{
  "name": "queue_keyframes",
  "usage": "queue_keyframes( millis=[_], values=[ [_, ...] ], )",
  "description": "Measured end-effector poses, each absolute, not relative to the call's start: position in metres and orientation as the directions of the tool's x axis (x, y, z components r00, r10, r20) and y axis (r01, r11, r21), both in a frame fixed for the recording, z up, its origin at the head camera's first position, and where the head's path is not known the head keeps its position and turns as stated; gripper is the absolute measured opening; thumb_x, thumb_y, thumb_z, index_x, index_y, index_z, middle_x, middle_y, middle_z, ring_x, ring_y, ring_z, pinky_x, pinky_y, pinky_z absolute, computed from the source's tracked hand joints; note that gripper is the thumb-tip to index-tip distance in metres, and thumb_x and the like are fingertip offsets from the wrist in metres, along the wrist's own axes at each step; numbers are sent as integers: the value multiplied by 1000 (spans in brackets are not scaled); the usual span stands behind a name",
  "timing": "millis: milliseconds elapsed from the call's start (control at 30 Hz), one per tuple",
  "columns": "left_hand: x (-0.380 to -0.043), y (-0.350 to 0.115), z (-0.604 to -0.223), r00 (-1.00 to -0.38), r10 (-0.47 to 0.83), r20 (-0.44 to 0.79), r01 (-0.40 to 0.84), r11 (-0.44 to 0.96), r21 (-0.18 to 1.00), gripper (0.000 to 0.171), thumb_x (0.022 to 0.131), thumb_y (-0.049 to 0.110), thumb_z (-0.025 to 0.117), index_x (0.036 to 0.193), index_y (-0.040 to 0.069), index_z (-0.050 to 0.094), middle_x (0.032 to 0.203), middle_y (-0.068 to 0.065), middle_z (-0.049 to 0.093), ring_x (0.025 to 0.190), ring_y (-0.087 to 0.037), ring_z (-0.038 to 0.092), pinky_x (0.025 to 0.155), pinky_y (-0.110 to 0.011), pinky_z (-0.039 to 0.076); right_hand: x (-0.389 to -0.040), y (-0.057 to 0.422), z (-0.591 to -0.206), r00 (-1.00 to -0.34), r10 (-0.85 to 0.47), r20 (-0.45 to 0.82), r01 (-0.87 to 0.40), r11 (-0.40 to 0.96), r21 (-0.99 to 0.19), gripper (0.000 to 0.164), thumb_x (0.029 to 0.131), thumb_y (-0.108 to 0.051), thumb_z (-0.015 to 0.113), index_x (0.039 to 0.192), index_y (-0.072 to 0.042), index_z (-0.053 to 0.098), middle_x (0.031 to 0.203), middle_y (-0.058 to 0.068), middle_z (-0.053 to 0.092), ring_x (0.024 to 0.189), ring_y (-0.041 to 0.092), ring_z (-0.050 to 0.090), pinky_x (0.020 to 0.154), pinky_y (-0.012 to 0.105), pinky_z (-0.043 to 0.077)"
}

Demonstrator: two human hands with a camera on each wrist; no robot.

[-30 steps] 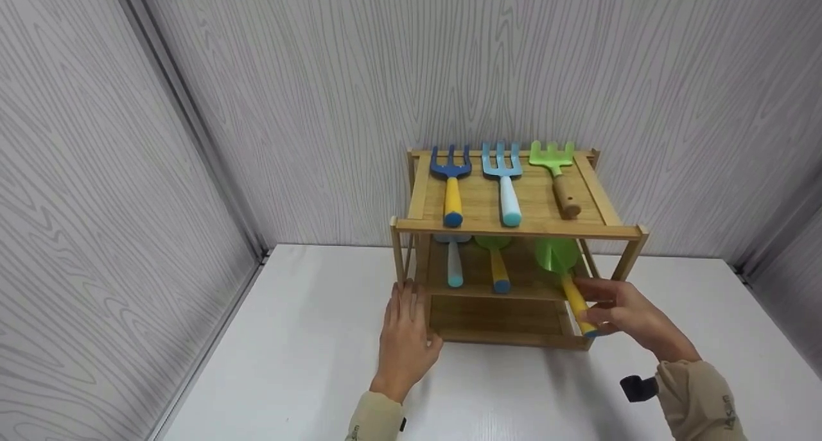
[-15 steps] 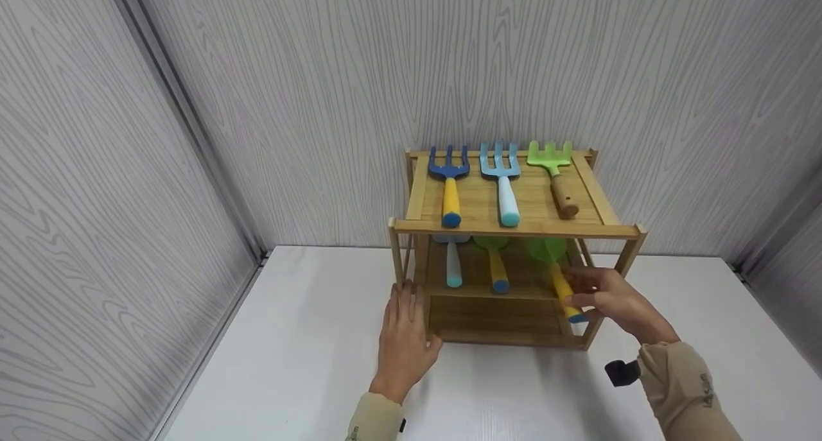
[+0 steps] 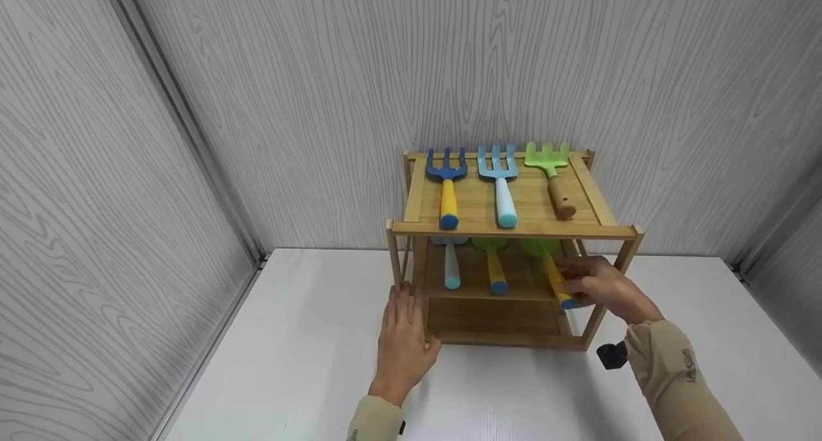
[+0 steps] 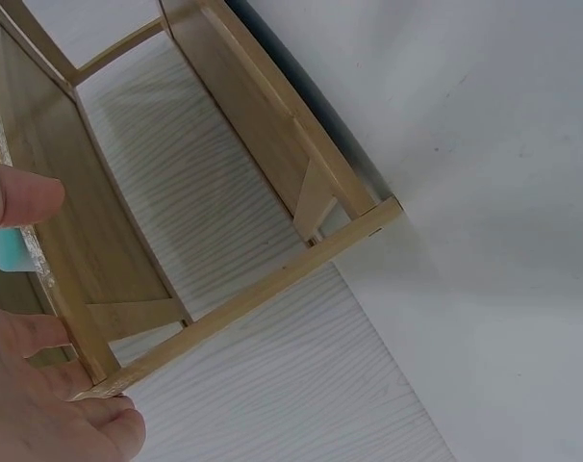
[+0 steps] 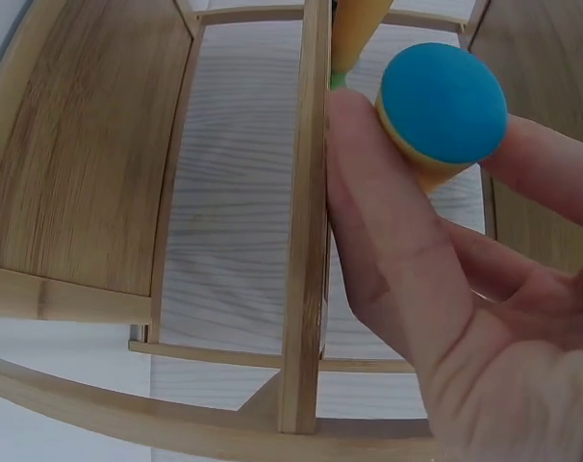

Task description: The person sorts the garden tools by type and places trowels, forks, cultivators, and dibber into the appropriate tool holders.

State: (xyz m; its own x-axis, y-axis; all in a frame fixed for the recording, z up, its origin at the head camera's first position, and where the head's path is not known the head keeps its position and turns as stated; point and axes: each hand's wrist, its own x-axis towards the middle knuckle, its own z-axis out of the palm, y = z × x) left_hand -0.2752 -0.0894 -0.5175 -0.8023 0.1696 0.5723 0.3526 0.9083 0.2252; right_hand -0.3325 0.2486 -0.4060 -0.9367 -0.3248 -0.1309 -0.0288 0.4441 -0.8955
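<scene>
My right hand (image 3: 607, 285) pinches the yellow handle of a green hand trowel (image 3: 552, 275) at the right of the wooden rack's middle shelf. The blade is inside under the top shelf, and the blue handle end sticks out past the front rail. In the right wrist view, the trowel's round blue cap (image 5: 443, 101) shows between thumb and fingers. My left hand (image 3: 403, 354) touches the lower left front of the rack (image 3: 514, 229) with extended fingers. A pale blue trowel (image 3: 452, 268) and another green trowel with a yellow handle (image 3: 496, 271) lie beside the held one.
On the top shelf lie three hand forks: dark blue with a yellow handle (image 3: 449, 197), light blue (image 3: 505, 200) and green with a brown handle (image 3: 561, 194). The rack's bottom shelf (image 3: 494, 319) sits low over the white table (image 3: 308, 351). Grey wood-grain walls surround it.
My right hand has moved left and inward, sliding the green trowel further onto the middle shelf. My left hand has stayed at the rack's left front.
</scene>
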Motion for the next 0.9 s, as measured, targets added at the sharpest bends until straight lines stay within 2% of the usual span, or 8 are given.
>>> queue_keyframes(
  millis=[133, 433, 700, 833, 900],
  values=[
    [-275, -90, -517, -808, 168, 565, 348, 909, 229, 77, 82, 15, 67, 149, -8, 37, 153, -27, 34, 146, -46, 26, 118, -50, 28, -338, 243, -403, -941, -312, -130, -23, 444, -896, 63, 98, -8, 58, 150, 14, 33, 144, 34, 46, 112, 32, 59, 86, 36, 57],
    [-276, -91, -517, -789, 163, 593, 374, 892, 252, 75, 79, 9, 69, 147, -8, 41, 152, -27, 37, 144, -48, 28, 116, -52, 30, -345, 232, -399, -951, -271, -148, -8, 500, -866, 59, 99, -5, 53, 148, 19, 31, 139, 36, 46, 96, 25, 61, 79, 34, 59],
    [-273, -99, -522, -791, 170, 587, 367, 901, 233, 78, 81, 11, 71, 149, -7, 39, 153, -27, 35, 143, -48, 31, 112, -56, 35, -346, 223, -404, -961, -249, -123, -23, 513, -858, 60, 100, -7, 52, 151, 15, 30, 144, 38, 41, 100, 30, 59, 77, 37, 60],
    [-270, -105, -520, -811, 172, 559, 365, 896, 253, 78, 84, 11, 73, 151, -5, 37, 156, -26, 31, 142, -49, 32, 108, -62, 37, -337, 226, -407, -959, -276, -69, -76, 482, -873, 60, 102, -9, 53, 151, 16, 28, 139, 39, 44, 104, 32, 63, 81, 35, 60],
    [-268, -109, -517, -813, 182, 554, 383, 883, 272, 72, 86, 11, 71, 149, -5, 41, 155, -26, 33, 141, -49, 33, 108, -62, 37, -327, 231, -409, -955, -295, -2, -140, 459, -878, 57, 102, -8, 53, 148, 19, 30, 133, 39, 48, 106, 35, 65, 82, 36, 59]
  ],
)
